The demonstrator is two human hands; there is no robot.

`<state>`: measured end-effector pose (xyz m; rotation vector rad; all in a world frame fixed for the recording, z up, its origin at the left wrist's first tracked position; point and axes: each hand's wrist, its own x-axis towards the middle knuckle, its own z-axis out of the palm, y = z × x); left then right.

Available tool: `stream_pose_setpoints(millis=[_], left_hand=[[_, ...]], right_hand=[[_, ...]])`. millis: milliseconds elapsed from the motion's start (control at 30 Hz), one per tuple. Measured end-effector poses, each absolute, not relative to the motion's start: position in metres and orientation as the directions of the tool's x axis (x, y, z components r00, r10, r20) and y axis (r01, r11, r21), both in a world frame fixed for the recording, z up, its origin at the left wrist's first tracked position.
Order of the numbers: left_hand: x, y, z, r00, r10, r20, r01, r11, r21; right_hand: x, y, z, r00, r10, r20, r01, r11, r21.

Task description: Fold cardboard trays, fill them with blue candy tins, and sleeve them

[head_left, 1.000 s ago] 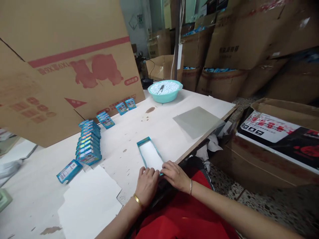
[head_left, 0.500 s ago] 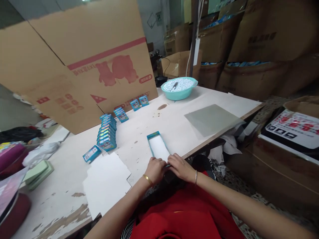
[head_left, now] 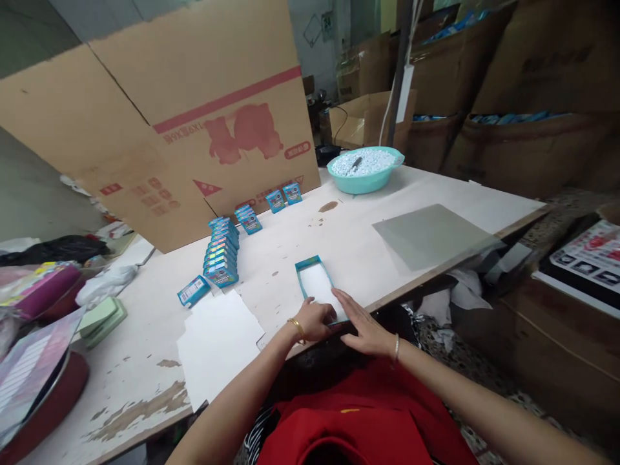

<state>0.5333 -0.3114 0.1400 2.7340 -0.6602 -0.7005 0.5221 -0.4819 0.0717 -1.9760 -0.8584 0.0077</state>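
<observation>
A shallow blue open box (head_left: 310,261) with a white inside lies at the table's near edge, its long side pointing away from me. My left hand (head_left: 316,320) is at its near left corner, with bent fingers reaching inside and closed about the near end. Along the box's right side lies my right hand (head_left: 364,328), fingers stretched out and thumb apart, holding nothing. Part of the box's near end is hidden behind my left hand. Left of the box, flat white card sheets (head_left: 217,349) lie in a loose pile.
Small blue boxes (head_left: 221,255) stand in a row; one blue box (head_left: 193,292) lies apart. Behind are a big carton (head_left: 232,77) and a turquoise basin (head_left: 363,183) of small pale pieces. A translucent sheet (head_left: 433,236) lies on the right. A dark pole (head_left: 398,84) rises behind.
My right hand has come off the box's near end and straightened along its right side. My left fingers have moved into the box. The view has shifted slightly left.
</observation>
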Motion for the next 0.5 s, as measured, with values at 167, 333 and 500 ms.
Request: stream_pose_setpoints(millis=[167, 333, 500], left_hand=[[0.521, -0.261, 0.157, 0.785, -0.619, 0.015, -0.587, -0.737, 0.335], [0.570, -0.116, 0.206, 0.920, -0.326, 0.216, -0.322, -0.945, -0.053], [0.626, -0.005, 0.214, 0.999, 0.004, -0.047, -0.007, -0.972, -0.236]], right_hand=[[0.535, -0.471, 0.080, 0.932, 0.349, 0.096, 0.250, -0.427, -0.869], [0.553, -0.428, 0.072, 0.959, 0.274, 0.077, 0.228, -0.577, -0.784], [0.567, -0.380, 0.072, 0.933, 0.354, 0.062, 0.283, -0.619, -0.733]])
